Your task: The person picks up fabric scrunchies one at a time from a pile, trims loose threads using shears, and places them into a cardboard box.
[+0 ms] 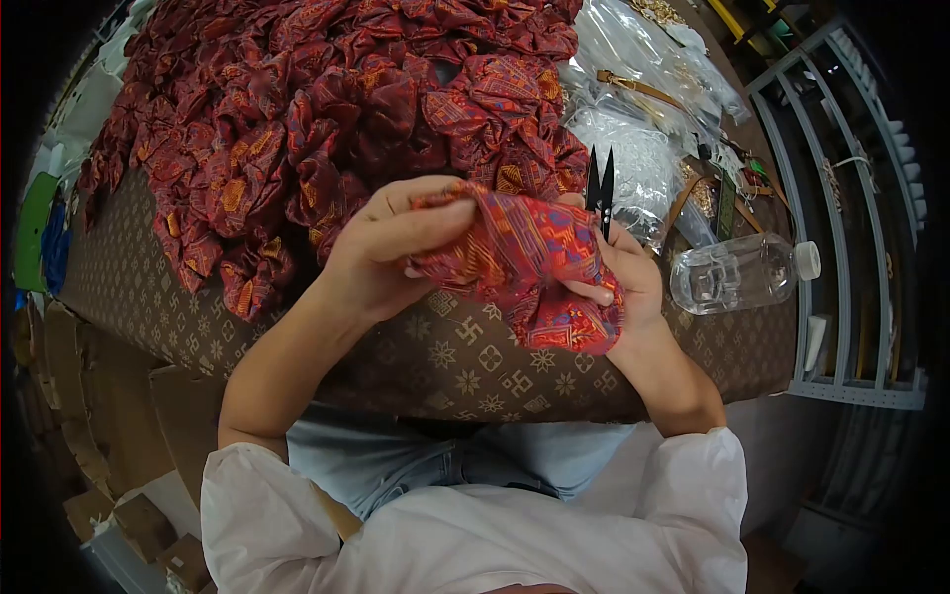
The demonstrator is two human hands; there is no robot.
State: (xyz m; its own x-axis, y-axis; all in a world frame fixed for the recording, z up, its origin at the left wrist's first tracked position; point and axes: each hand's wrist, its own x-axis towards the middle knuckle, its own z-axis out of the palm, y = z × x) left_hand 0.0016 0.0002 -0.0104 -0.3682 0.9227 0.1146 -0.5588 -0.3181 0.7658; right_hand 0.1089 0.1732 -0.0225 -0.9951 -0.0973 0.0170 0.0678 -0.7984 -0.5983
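Observation:
A gathered red patterned fabric piece (534,247), with orange and blue figures, is stretched between my two hands above the table's near edge. My left hand (391,243) is closed on its left end, thumb on top. My right hand (628,272) grips the right end, with the thumb lying in a fold. Black thread snips (601,188) stick up from my right hand, blades pointing away from me; their handle is hidden by the fingers and fabric. Just beyond my hands lies a big heap of similar red fabric pieces (257,148).
A clear plastic bottle (737,275) with a white cap lies on its side at the right. Behind it are clear plastic bags (628,148) and brown straps (683,208). A brown patterned cloth (435,366) covers the table. A metal rack (841,267) stands at the right edge.

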